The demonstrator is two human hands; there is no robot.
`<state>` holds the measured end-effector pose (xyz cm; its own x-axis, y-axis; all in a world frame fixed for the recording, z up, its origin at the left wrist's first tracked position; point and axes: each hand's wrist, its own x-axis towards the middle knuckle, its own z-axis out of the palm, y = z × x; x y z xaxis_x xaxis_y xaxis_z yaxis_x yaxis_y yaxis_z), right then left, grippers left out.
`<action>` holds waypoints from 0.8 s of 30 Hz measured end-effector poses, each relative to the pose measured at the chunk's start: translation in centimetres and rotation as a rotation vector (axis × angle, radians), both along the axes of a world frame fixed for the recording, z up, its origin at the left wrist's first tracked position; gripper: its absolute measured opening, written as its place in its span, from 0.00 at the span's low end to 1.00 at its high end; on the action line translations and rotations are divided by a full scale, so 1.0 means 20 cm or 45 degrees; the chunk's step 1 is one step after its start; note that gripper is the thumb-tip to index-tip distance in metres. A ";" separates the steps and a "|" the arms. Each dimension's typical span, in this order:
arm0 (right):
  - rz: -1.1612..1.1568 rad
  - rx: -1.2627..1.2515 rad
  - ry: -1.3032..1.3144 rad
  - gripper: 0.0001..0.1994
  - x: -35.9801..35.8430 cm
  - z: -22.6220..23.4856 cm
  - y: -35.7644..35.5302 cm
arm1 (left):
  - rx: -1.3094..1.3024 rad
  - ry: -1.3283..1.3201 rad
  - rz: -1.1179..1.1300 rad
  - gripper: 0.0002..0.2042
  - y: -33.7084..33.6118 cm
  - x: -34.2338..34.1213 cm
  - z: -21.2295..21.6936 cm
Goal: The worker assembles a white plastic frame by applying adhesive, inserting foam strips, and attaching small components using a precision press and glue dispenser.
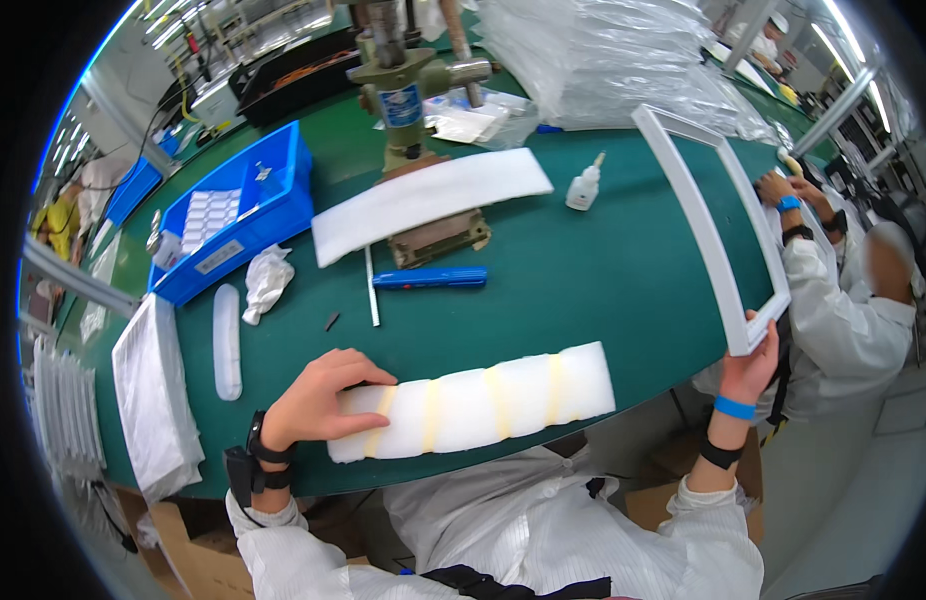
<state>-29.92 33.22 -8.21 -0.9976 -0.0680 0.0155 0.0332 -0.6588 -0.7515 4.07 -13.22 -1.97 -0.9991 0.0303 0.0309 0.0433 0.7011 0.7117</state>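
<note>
The right hand (755, 368) has its grip clamped on the near end of an open, rectangular, white frame (683, 195), which reaches along the right side of the green, smooth worktop (463, 325) toward its far edge. Held by one end, so long a piece probably needs firm fingers to keep it from twisting; whether its far end rests on anything, I cannot tell.

The left hand (328, 395) lies on the left end of a white, flat foam strip (470, 405) crossed by pale yellow bands, set along the worktop's near edge. Its thumb and fingers are apart, the thumb on the upper face: a light touch that would steady soft foam without crushing it.

Toward the far edge, a plain white foam pad (433, 205) lies across the base of an olive-green metal press (403, 75), apparently using it as a raised rest. A blue, pen-shaped tool (430, 278) lies before that base and a small white dropper bottle (583, 188) stands to its right, both seemingly within reach. Near the left edge, a blue plastic bin (245, 240) keeps small items contained.
</note>
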 end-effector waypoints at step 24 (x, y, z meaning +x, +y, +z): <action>-0.114 0.168 0.313 0.17 -0.20 -0.20 -0.19 | -0.625 0.394 1.883 0.12 -0.62 1.07 0.10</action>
